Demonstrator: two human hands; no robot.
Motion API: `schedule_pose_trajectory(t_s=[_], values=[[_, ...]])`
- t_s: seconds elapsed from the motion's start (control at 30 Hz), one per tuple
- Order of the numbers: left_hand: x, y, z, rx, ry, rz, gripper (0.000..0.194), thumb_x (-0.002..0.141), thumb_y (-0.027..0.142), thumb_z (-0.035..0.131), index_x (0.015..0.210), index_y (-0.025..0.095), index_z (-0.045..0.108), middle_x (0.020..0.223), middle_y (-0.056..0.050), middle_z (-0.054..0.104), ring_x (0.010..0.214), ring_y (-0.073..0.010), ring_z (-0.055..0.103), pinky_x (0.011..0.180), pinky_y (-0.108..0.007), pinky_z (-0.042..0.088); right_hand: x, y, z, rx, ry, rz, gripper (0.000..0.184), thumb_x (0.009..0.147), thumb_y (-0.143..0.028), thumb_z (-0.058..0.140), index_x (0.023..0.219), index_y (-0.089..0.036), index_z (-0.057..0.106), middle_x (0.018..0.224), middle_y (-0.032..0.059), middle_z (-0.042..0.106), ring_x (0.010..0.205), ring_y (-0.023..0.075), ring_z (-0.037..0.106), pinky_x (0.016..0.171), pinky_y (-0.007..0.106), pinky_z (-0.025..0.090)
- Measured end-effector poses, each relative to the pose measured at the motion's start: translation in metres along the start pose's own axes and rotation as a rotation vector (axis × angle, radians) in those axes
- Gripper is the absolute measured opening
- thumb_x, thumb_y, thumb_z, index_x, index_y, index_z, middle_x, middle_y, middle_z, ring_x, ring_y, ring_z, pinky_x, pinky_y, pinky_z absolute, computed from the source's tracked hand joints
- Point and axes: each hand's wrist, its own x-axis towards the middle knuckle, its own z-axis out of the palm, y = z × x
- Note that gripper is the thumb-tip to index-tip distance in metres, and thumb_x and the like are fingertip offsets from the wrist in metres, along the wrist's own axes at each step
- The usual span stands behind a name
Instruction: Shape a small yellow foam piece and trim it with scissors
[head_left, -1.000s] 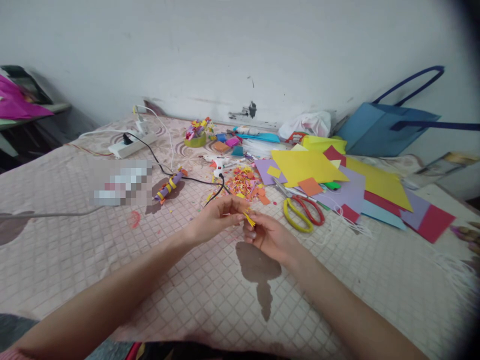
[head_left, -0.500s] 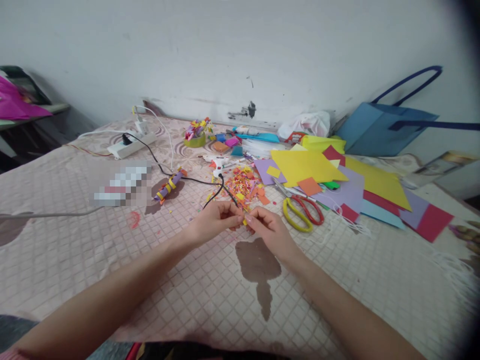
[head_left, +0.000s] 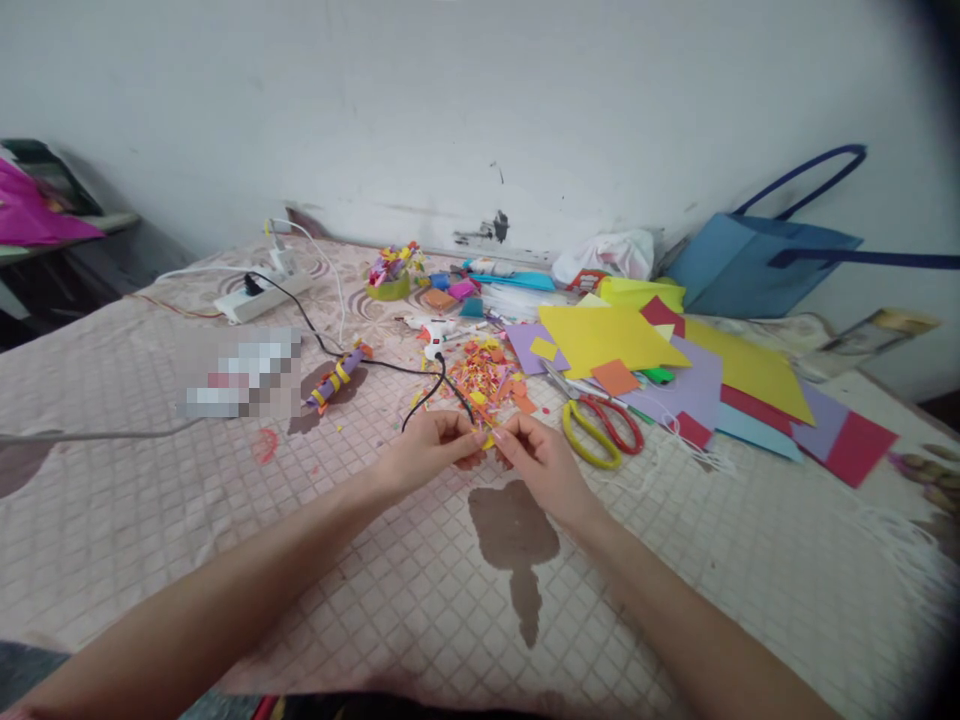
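My left hand [head_left: 431, 455] and my right hand [head_left: 541, 462] meet above the quilted pink cloth [head_left: 187, 520], fingertips pinched together on a small yellow paper piece [head_left: 488, 441]. Only a sliver of the yellow piece shows between the fingers. Just beyond my hands lies a heap of coloured paper scraps [head_left: 484, 377]. A pair of scissors [head_left: 598, 425] with red and yellow handles lies to the right of my right hand.
A white glue gun [head_left: 429, 328] with a black cord, a purple paper roll [head_left: 335, 376], a power strip [head_left: 259, 293], stacked coloured sheets [head_left: 622, 335], a blue bag [head_left: 757, 270] and a dark stain [head_left: 514, 530] share the surface. A wall stands behind.
My right hand rose from below to meet my left hand's fingertips, and the yellow strip, sticking out a second ago, is now mostly tucked between the fingers.
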Motion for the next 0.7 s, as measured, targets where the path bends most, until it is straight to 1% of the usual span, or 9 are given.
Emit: schedule_pose_trajectory(t_s=[0.17, 0.27, 0.37, 0.43, 0.47, 0.53, 0.6, 0.63, 0.7], values=[[0.002, -0.007, -0.001, -0.003, 0.019, 0.064, 0.030, 0.076, 0.040, 0.064, 0.068, 0.012, 0.057, 0.062, -0.001, 0.059, 0.057, -0.0081, 0.052, 0.056, -0.021, 0.041, 0.001, 0.001, 0.002, 0.073, -0.089, 0.043, 0.029, 0.087, -0.043, 0.051, 0.070, -0.020, 0.049, 0.062, -0.0030, 0.048, 0.058, 0.0118, 0.045, 0.055, 0.025, 0.037], [0.003, -0.007, 0.000, -0.027, 0.021, 0.040, 0.031, 0.073, 0.042, 0.067, 0.069, 0.012, 0.057, 0.063, -0.001, 0.059, 0.058, -0.0088, 0.053, 0.056, -0.022, 0.042, 0.001, 0.000, 0.003, 0.024, -0.091, 0.027, 0.028, 0.087, -0.042, 0.052, 0.071, -0.020, 0.049, 0.062, -0.0036, 0.046, 0.058, 0.0118, 0.044, 0.055, 0.025, 0.036], [0.002, -0.004, 0.003, -0.072, 0.082, 0.028, 0.033, 0.069, 0.043, 0.070, 0.071, 0.013, 0.057, 0.063, 0.000, 0.059, 0.059, -0.0095, 0.054, 0.058, -0.023, 0.044, 0.002, -0.003, -0.003, -0.098, -0.103, -0.010, 0.031, 0.092, -0.041, 0.043, 0.071, -0.020, 0.050, 0.063, -0.0020, 0.050, 0.060, 0.0128, 0.047, 0.057, 0.026, 0.037], [0.001, -0.002, 0.004, -0.088, 0.132, 0.042, 0.034, 0.069, 0.044, 0.071, 0.070, 0.013, 0.055, 0.063, 0.000, 0.059, 0.058, -0.0092, 0.054, 0.058, -0.023, 0.044, 0.007, -0.001, -0.017, -0.289, -0.077, -0.064, 0.030, 0.093, -0.040, 0.040, 0.073, -0.020, 0.051, 0.068, 0.0000, 0.054, 0.063, 0.0143, 0.050, 0.059, 0.027, 0.037], [0.000, -0.001, 0.004, -0.092, 0.153, 0.050, 0.035, 0.069, 0.045, 0.070, 0.069, 0.014, 0.055, 0.062, 0.000, 0.060, 0.058, -0.0089, 0.053, 0.058, -0.023, 0.044, 0.010, 0.001, -0.027, -0.412, -0.031, -0.090, 0.026, 0.092, -0.039, 0.043, 0.077, -0.020, 0.053, 0.072, 0.0012, 0.056, 0.067, 0.0155, 0.052, 0.061, 0.028, 0.038], [0.000, 0.001, 0.004, -0.106, 0.187, 0.067, 0.035, 0.069, 0.045, 0.070, 0.068, 0.014, 0.054, 0.062, 0.000, 0.060, 0.057, -0.0085, 0.052, 0.057, -0.022, 0.043, 0.016, 0.012, -0.054, -0.623, 0.132, -0.097, 0.018, 0.087, -0.038, 0.052, 0.082, -0.020, 0.052, 0.079, 0.0032, 0.058, 0.070, 0.0174, 0.053, 0.063, 0.030, 0.039], [0.000, 0.002, 0.003, -0.123, 0.217, 0.080, 0.035, 0.069, 0.045, 0.071, 0.067, 0.014, 0.053, 0.060, 0.001, 0.059, 0.055, -0.0084, 0.052, 0.056, -0.022, 0.042, 0.021, 0.028, -0.084, -0.824, 0.256, -0.061, 0.019, 0.080, -0.038, 0.058, 0.082, -0.021, 0.050, 0.080, 0.0048, 0.057, 0.072, 0.0201, 0.054, 0.065, 0.032, 0.040], [0.000, 0.002, 0.003, -0.132, 0.231, 0.082, 0.035, 0.068, 0.045, 0.072, 0.066, 0.014, 0.053, 0.060, 0.001, 0.059, 0.055, -0.0084, 0.052, 0.056, -0.022, 0.041, 0.022, 0.036, -0.097, -0.914, 0.281, -0.039, 0.020, 0.078, -0.037, 0.060, 0.079, -0.021, 0.049, 0.080, 0.0057, 0.056, 0.075, 0.0220, 0.055, 0.065, 0.032, 0.041], [0.000, 0.001, 0.003, -0.151, 0.250, 0.073, 0.035, 0.067, 0.043, 0.073, 0.066, 0.014, 0.053, 0.059, 0.001, 0.059, 0.056, -0.0085, 0.052, 0.057, -0.022, 0.041, 0.023, 0.051, -0.117, -1.047, 0.273, 0.019, 0.022, 0.075, -0.038, 0.061, 0.076, -0.022, 0.046, 0.079, 0.0069, 0.056, 0.078, 0.0248, 0.056, 0.065, 0.033, 0.041]])
